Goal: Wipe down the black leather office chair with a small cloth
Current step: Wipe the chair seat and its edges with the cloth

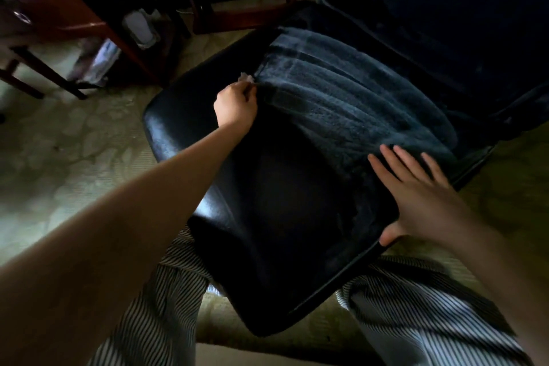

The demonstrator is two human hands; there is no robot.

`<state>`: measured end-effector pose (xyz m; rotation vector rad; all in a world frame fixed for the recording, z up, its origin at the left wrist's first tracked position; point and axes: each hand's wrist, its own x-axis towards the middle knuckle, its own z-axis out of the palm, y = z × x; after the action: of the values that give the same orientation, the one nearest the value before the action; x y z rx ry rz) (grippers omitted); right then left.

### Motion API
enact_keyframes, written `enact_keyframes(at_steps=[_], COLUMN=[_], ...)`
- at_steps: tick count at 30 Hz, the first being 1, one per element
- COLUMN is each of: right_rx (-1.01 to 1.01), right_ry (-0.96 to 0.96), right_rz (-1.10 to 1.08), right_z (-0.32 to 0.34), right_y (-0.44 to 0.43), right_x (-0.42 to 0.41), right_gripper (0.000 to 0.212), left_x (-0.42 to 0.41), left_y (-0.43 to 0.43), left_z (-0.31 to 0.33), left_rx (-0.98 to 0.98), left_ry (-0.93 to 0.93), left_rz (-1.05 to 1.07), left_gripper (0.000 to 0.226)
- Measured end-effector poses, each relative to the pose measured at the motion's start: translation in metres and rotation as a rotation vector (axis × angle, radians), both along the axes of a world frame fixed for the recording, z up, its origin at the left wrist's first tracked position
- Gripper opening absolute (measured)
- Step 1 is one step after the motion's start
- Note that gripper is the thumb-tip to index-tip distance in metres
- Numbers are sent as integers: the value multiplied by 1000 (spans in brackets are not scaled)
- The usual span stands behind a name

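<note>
Left hand (pixel 236 105) fingers curled, pinching small cloth (pixel 246 78) at far left edge of black leather chair (pixel 267 187) seat. Right hand (pixel 421 196) flat, fingers spread, at right edge, fingertips on fuzzy cover (pixel 356 98). Cloth looks light, limp: keep bunched. Leather likely slick.

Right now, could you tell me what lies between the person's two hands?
Head view: between the left hand and right hand lie bare black chair seat and the edge of the fuzzy cover.
</note>
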<state>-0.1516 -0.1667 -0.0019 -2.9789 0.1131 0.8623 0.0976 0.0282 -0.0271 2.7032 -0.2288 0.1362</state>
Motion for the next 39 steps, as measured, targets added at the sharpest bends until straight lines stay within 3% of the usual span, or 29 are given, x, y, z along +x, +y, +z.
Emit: enact_keyframes(at_steps=[15, 25, 30, 34, 39], right_rx=[35, 15, 74, 93, 44], right_ry=[-118, -188, -145, -79, -86], right_rz=[-33, -32, -25, -37, 8], right_z=[-5, -10, -14, -14, -14], right_y=[1, -4, -7, -9, -11], right_x=[3, -4, -2, -1, 1], right_gripper=[139, 119, 124, 138, 139], left_x=[-117, -191, -161, -82, 22], left_y=[-32, -30, -26, -15, -1], left_z=[-15, -14, -1, 13, 13], left_rx=[-98, -194, -295, -284, -165], left_ry=[-75, -105, -15, -79, -98], left_rz=[-504, -735, -636, -342, -22], left_gripper=[24, 26, 21, 19, 27])
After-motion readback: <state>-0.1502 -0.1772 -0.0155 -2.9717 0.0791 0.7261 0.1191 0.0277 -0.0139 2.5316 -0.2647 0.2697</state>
